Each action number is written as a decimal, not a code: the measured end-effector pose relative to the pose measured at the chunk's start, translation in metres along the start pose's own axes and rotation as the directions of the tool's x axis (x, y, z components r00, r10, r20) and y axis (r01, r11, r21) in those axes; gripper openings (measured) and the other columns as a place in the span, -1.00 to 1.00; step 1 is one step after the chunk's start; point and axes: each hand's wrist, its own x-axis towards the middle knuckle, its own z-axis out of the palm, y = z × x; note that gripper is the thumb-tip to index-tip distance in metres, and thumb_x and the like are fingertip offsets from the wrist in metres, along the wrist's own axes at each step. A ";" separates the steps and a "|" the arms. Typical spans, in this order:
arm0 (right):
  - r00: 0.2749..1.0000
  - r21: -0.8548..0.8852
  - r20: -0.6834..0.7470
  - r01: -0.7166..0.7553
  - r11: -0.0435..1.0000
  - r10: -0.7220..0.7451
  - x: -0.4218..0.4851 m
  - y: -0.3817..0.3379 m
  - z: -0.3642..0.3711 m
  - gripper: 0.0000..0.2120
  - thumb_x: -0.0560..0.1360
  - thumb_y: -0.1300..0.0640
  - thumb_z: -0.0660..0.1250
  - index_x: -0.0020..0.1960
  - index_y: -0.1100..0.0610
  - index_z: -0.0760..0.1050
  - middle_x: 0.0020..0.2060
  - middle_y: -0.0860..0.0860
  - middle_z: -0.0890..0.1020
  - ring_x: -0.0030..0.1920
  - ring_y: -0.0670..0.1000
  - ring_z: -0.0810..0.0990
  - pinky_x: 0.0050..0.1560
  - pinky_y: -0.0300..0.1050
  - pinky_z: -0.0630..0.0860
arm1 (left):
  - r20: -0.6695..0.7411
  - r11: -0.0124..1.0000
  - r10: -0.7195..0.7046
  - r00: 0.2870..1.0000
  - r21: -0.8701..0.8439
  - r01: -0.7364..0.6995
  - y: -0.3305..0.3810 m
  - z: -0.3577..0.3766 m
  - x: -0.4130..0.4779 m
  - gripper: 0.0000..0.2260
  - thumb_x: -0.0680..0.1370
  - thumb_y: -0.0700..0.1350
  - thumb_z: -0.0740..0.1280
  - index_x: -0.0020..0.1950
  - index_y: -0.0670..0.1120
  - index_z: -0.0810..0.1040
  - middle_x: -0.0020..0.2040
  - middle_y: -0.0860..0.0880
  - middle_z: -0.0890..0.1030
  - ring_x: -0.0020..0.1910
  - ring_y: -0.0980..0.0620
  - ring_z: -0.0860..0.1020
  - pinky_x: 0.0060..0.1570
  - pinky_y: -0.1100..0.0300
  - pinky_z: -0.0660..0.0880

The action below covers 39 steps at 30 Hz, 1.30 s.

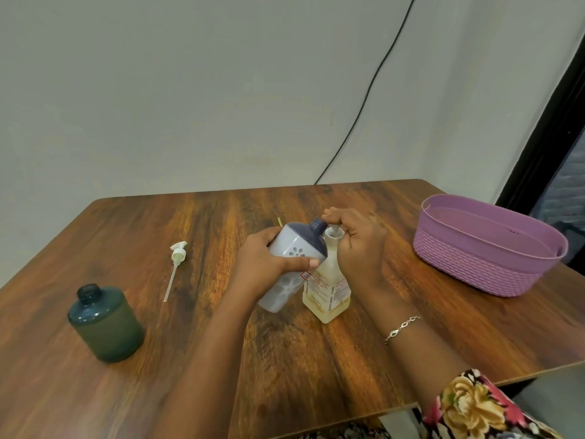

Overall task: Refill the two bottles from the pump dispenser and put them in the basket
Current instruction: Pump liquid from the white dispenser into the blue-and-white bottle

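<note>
While left hand (264, 264) grips tilted bottle (297, 243), right hand (361, 245) curled over pump dispenser (327, 291) alongside

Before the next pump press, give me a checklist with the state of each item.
1. Left hand grips the white bottle, tilted toward the dispenser: ok.
2. Right hand on the dispenser's top: ok.
3. Bottle mouth under the nozzle: cannot tell, fingers hide it.
4. Dispenser upright on the table: ok.
5. Fill level in the white bottle: cannot tell, it is opaque.
6. Green bottle uncapped, basket free of bottles: ok.
</note>
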 end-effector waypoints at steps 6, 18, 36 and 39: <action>0.998 0.038 0.051 -0.032 0.999 0.030 0.002 -0.005 -0.005 -0.76 0.43 0.27 0.20 -0.05 0.21 0.64 -0.07 0.07 0.68 -0.03 0.03 0.62 -0.01 0.07 0.55 | 0.003 1.000 -0.010 1.000 -0.013 0.010 0.002 -0.001 -0.002 -0.60 0.25 -0.04 0.55 0.03 -0.01 0.55 -0.14 0.06 0.61 -0.18 0.10 0.58 -0.30 0.31 0.50; 0.998 0.050 -0.035 0.061 0.997 -0.060 -0.005 0.005 0.003 -0.71 0.40 0.31 0.13 -0.08 0.24 0.63 -0.12 0.08 0.68 -0.05 0.02 0.63 -0.07 0.08 0.58 | -0.003 1.000 -0.018 1.000 0.019 0.018 0.001 0.001 0.000 -0.53 0.25 -0.03 0.57 0.11 -0.02 0.55 -0.07 0.03 0.60 -0.09 0.05 0.57 -0.08 0.06 0.56; 0.998 0.118 -0.069 0.000 0.993 0.009 -0.010 0.003 0.009 -0.68 0.42 0.29 0.10 -0.06 0.24 0.62 -0.09 0.00 0.63 -0.01 0.03 0.62 -0.02 0.15 0.56 | -0.005 0.999 -0.015 1.000 0.044 0.015 0.002 -0.001 0.001 -0.54 0.21 0.05 0.57 0.05 0.01 0.56 -0.09 0.02 0.62 -0.12 0.01 0.59 -0.10 0.02 0.58; 0.998 0.174 -0.015 -0.052 0.983 0.056 0.001 -0.004 0.001 -0.69 0.41 0.31 0.11 -0.06 0.24 0.62 -0.09 -0.01 0.64 -0.01 0.00 0.62 0.00 -0.07 0.58 | -0.002 0.999 -0.016 1.000 0.028 0.017 0.005 -0.001 -0.002 -0.57 0.24 0.00 0.58 0.06 0.00 0.56 -0.10 0.03 0.62 -0.13 0.02 0.59 -0.12 0.05 0.57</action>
